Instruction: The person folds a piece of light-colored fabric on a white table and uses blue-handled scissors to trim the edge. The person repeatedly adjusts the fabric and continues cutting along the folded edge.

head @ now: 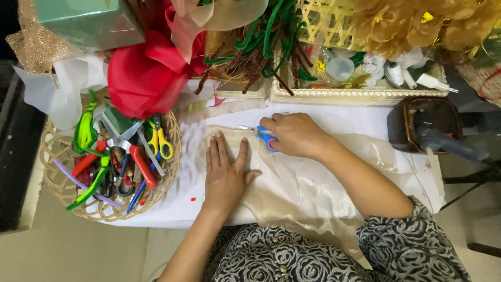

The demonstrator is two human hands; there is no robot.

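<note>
We have our left hand [225, 169] spread flat, palm down, fingers open and together, pinning the sheer beige fabric [302, 188] to the white table cover [172, 203]; it grips nothing, only presses. Our right hand [295, 134], at one o'clock from the left, is curled shut around blue-handled scissors [263, 137], whose blades point toward nine o'clock along the fabric's upper edge, just beyond our left fingertips. The fabric lies across the middle of the table and drapes off the near edge onto our lap.

We judge the cutting step to be under way, with the blades at the cloth's top edge. Going on calls for the fabric held taut and the flat hand kept clear of the blades, since thin cloth like this may slip or pucker.

At nine o'clock sits a round wicker basket [62, 193] of scissors, pliers and green pipe cleaners. At eleven o'clock a green box [83, 23] rests above crumpled red wrapping [146, 78]. At one o'clock a cream rectangular tray [360, 93] holds small white bottles; we cannot read any labels. At three o'clock is a dark brown container [407, 130].
</note>
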